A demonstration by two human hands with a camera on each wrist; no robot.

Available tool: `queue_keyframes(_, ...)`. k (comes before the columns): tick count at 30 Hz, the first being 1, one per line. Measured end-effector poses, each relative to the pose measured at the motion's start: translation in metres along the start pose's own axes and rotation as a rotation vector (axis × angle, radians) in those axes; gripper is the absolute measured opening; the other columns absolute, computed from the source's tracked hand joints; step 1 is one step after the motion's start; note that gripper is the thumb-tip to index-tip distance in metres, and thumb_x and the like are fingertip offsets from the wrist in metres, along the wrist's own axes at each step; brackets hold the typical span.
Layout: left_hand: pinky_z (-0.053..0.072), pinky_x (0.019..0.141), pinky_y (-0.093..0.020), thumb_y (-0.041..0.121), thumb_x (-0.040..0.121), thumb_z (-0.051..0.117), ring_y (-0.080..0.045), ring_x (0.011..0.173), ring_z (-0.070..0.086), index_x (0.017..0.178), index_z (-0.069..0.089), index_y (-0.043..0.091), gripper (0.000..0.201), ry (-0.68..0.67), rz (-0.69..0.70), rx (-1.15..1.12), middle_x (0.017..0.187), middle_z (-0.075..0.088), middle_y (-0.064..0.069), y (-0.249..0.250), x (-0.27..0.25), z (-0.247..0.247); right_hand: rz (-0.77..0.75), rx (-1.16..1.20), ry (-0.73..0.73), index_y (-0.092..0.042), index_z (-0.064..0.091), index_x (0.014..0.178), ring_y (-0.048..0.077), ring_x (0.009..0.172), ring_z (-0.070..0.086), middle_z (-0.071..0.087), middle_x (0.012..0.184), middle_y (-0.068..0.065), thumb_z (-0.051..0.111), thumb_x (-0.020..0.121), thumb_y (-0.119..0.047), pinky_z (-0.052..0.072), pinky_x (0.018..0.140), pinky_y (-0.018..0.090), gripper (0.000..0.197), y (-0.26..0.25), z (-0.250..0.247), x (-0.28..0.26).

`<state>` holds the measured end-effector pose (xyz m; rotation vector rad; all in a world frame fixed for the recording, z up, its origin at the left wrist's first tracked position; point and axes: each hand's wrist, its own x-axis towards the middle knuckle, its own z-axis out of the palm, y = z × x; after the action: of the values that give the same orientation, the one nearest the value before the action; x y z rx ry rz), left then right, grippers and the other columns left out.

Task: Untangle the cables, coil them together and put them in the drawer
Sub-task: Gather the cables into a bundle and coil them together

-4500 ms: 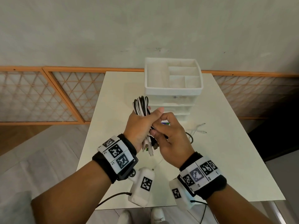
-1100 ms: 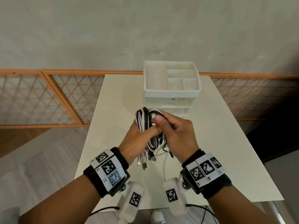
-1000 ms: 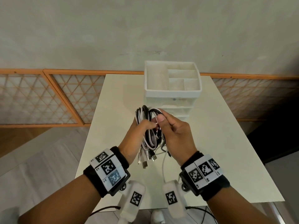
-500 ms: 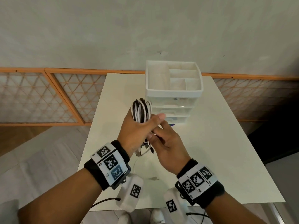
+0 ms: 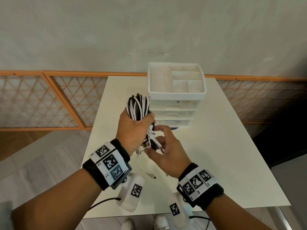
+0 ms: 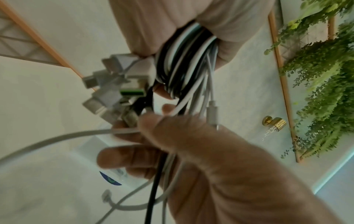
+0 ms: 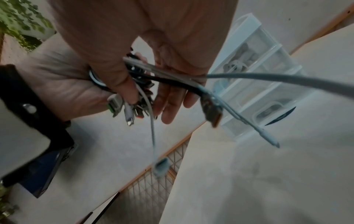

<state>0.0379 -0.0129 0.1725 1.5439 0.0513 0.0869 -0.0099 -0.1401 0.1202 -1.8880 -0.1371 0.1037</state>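
A coil of black and white cables [image 5: 138, 106] stands upright in my left hand [image 5: 141, 123], which grips it round the middle above the table, just left of the white drawer unit [image 5: 176, 95]. Its plug ends [image 6: 114, 84] stick out below the fist. Just below, my right hand [image 5: 159, 140] holds the loose cable tails [image 6: 178, 109] between thumb and fingers. One white tail [image 5: 149, 175] hangs down onto the table. In the right wrist view the tails [image 7: 172, 75] cross my right palm and trail off to the right. The unit's three drawers [image 5: 172, 113] look closed.
The cream table [image 5: 216, 155] stands against a grey wall, with the drawer unit at its far middle. Orange lattice panels [image 5: 41, 103] run along the wall on both sides. Floor lies left and right of the table. A blue and white label [image 5: 173, 128] shows at the unit's base.
My right hand has left the top loops of the coil and dropped below my left fist onto the loose tails. My left hand has lifted the coil slightly toward the drawers.
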Motion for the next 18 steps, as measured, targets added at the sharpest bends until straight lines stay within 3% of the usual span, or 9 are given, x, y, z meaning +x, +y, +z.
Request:
queue_keyframes(3,0.055,0.069,-0.042,0.0,0.085,0.062,-0.031,0.073,0.064,0.082,0.065,-0.002,0.005,-0.014,0.001,-0.061,0.072,0.067,-0.011,0.006,0.004,-0.005,0.034,-0.067,0.038,-0.027,0.063,0.103,0.011,0.069,0.068,0.071,0.074,-0.003,0.062,0.089,-0.011,0.057,0.067,0.029,0.021,0.007,0.0,0.001)
queue_keyframes(6,0.052,0.067,-0.041,0.002,0.084,0.064,-0.033,0.074,0.061,0.075,0.067,0.008,0.011,-0.046,-0.028,-0.136,0.071,0.067,-0.009,0.014,0.009,-0.013,0.092,-0.016,0.028,-0.026,0.074,0.08,0.017,0.064,0.058,0.065,0.07,0.001,0.06,0.086,-0.004,0.047,0.059,0.025,0.026,0.014,-0.009,0.001)
queue_keyframes(8,0.053,0.066,-0.041,0.009,0.077,0.065,-0.032,0.074,0.062,0.077,0.067,0.009,0.002,-0.064,-0.032,-0.159,0.072,0.067,-0.01,0.018,0.008,-0.015,0.048,-0.014,-0.013,-0.034,0.072,0.083,0.009,0.069,0.057,0.067,0.083,-0.001,0.071,0.084,-0.013,0.045,0.066,0.02,0.021,0.013,-0.011,0.001)
queue_keyframes(10,0.054,0.067,-0.04,0.01,0.078,0.066,-0.031,0.074,0.063,0.082,0.066,0.005,0.005,-0.069,-0.004,-0.129,0.073,0.066,-0.011,0.016,0.006,-0.012,0.028,-0.018,-0.013,-0.027,0.071,0.088,0.004,0.069,0.057,0.065,0.086,-0.002,0.079,0.081,-0.028,0.046,0.067,0.018,0.01,0.006,-0.005,0.005)
queue_keyframes(13,0.056,0.067,-0.043,0.002,0.087,0.064,-0.031,0.073,0.065,0.089,0.064,-0.005,0.007,-0.048,0.08,-0.037,0.076,0.066,-0.015,0.01,0.004,-0.007,0.022,0.02,0.023,-0.01,0.068,0.08,0.008,0.058,0.049,0.058,0.07,-0.004,0.076,0.084,-0.026,0.042,0.061,0.024,0.018,0.004,0.003,0.009)
queue_keyframes(15,0.058,0.064,-0.047,0.004,0.084,0.063,-0.035,0.073,0.065,0.09,0.062,-0.005,0.011,-0.021,0.12,0.002,0.078,0.066,-0.015,0.01,0.005,-0.008,0.065,0.024,-0.006,-0.001,0.064,0.078,0.008,0.05,0.042,0.054,0.055,-0.009,0.071,0.088,-0.024,0.038,0.055,0.026,0.027,0.003,0.002,0.008)
queue_keyframes(18,0.057,0.068,-0.044,0.005,0.081,0.063,-0.032,0.073,0.064,0.088,0.063,-0.001,0.01,-0.029,0.094,-0.083,0.077,0.066,-0.014,0.015,0.009,-0.017,0.147,0.005,-0.08,-0.004,0.057,0.069,0.014,0.047,0.055,0.062,0.051,-0.001,0.066,0.093,-0.034,0.044,0.051,0.026,0.04,0.004,-0.006,0.002)
